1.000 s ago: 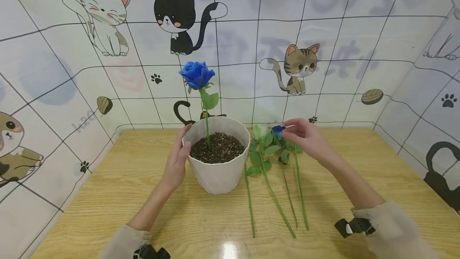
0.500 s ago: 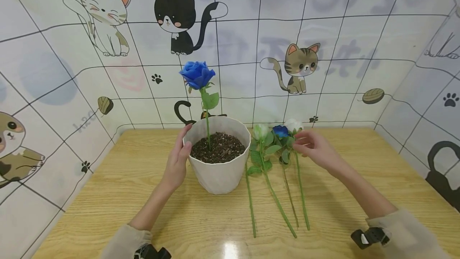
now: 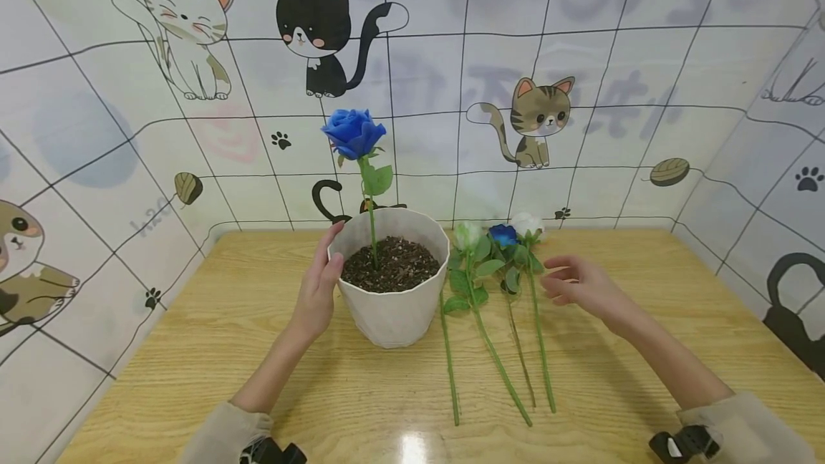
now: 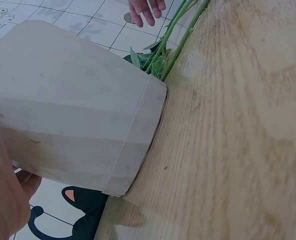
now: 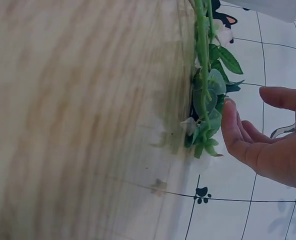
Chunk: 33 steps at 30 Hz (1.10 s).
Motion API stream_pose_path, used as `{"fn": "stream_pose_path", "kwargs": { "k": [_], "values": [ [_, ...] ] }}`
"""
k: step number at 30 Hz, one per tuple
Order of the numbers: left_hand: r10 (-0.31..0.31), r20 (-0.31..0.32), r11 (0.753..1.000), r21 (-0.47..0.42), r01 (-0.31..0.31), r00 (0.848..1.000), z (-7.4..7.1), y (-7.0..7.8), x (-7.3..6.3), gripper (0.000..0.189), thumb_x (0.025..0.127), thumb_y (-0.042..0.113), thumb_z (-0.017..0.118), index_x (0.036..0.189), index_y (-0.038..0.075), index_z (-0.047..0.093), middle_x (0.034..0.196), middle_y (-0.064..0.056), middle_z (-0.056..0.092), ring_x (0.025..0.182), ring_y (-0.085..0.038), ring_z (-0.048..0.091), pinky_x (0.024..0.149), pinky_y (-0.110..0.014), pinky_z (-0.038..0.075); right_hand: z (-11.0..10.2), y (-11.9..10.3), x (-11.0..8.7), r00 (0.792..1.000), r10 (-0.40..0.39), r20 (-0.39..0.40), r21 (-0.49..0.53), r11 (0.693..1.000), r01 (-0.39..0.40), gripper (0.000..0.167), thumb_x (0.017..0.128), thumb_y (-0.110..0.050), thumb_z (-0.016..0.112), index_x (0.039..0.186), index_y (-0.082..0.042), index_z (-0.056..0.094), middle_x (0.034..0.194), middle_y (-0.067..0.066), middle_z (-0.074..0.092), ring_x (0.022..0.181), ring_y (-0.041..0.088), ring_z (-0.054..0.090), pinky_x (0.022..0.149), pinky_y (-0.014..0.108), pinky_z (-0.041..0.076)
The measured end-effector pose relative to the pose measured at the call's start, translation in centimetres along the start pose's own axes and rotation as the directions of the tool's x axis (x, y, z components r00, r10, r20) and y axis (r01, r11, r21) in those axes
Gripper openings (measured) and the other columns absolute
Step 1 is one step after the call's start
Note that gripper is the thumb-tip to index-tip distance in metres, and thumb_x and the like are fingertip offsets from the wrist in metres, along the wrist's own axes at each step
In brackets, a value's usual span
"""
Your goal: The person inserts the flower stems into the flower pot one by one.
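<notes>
A white flowerpot (image 3: 393, 321) with dark soil (image 3: 393, 267) stands on the table, and a blue rose (image 3: 354, 134) rises upright from the soil. My left hand (image 3: 316, 292) grips the pot's left side, thumb at the rim; the left wrist view shows this hand (image 4: 10, 195) against the pot wall (image 4: 73, 95). Beside the pot lie several roses: a greenish-white rose (image 3: 467, 237), a dark blue rose (image 3: 503, 235) and a white rose (image 3: 526, 225), plus a stem (image 3: 449, 364) whose bloom is hidden. Fingers loosely bent and holding nothing, my right hand (image 3: 583, 291) hovers right of them.
The wooden table (image 3: 258, 263) meets a cat-print backdrop (image 3: 425, 77) behind the pot and roses. More of this backdrop rises at both sides. The rose stems point toward the table's front, with green leaves (image 5: 208, 100) bunched near the blooms.
My right hand has drawn away from the blue and white blooms, moving right and toward me, so the white rose now shows. The left hand and the pot have stayed in place.
</notes>
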<state>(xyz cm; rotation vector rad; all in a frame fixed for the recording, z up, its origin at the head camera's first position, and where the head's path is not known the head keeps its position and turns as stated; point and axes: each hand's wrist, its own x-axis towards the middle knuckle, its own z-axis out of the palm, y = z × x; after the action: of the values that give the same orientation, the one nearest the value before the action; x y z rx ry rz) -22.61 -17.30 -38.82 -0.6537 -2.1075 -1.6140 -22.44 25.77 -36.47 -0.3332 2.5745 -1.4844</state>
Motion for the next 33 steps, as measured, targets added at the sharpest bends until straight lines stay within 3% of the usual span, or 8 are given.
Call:
{"fn": "stream_pose_path", "kwargs": {
  "k": [12, 22, 28, 33],
  "values": [
    [-0.005, 0.005, 1.0, -0.003, 0.005, 1.0, 0.0, 0.1, 0.0, 0.053, 0.107, 0.025, 0.032, 0.158, 0.012, 0.031, 0.163, -0.008, 0.03, 0.149, -0.023, 0.023, 0.115, -0.056, 0.023, 0.1, 1.5, -0.6, 0.99, 0.082, 0.113, 0.078, 0.993, -0.092, 0.064, 0.099, -0.016, 0.061, 0.143, 0.017, 0.029, 0.122, 0.031, 0.059, 0.1, 0.032, 0.066, 0.085, 0.042, 0.056],
    [0.003, 0.004, 1.0, -0.01, -0.003, 1.0, -0.1, 0.0, 0.1, 0.053, 0.107, 0.022, 0.032, 0.158, 0.011, 0.031, 0.162, -0.009, 0.03, 0.149, -0.024, 0.024, 0.115, -0.057, 0.022, 0.4, 2.5, -0.4, 0.964, 0.118, 0.238, 0.184, 0.969, -0.164, 0.067, 0.1, -0.013, 0.06, 0.143, 0.021, 0.022, 0.109, 0.024, 0.065, 0.091, 0.028, 0.069, 0.08, 0.038, 0.058],
    [-0.006, 0.007, 1.0, -0.009, 0.006, 1.0, 0.0, 0.0, 0.0, 0.052, 0.107, 0.026, 0.031, 0.158, 0.014, 0.031, 0.162, -0.005, 0.031, 0.148, -0.022, 0.025, 0.115, -0.055, 0.024, 0.6, 2.7, -0.1, 0.953, 0.124, 0.276, 0.192, 0.964, -0.182, 0.067, 0.102, -0.014, 0.057, 0.144, 0.023, 0.019, 0.099, 0.018, 0.068, 0.09, 0.026, 0.069, 0.08, 0.038, 0.058],
    [-0.008, 0.007, 1.0, -0.01, 0.008, 1.0, -0.1, 0.1, 0.0, 0.053, 0.107, 0.027, 0.031, 0.158, 0.015, 0.031, 0.162, -0.005, 0.031, 0.148, -0.023, 0.026, 0.114, -0.055, 0.026, 0.8, 2.7, 0.2, 0.948, 0.145, 0.284, 0.184, 0.962, -0.202, 0.068, 0.102, -0.013, 0.056, 0.144, 0.023, 0.017, 0.1, 0.017, 0.069, 0.087, 0.023, 0.069, 0.08, 0.037, 0.058]
  ]
}}
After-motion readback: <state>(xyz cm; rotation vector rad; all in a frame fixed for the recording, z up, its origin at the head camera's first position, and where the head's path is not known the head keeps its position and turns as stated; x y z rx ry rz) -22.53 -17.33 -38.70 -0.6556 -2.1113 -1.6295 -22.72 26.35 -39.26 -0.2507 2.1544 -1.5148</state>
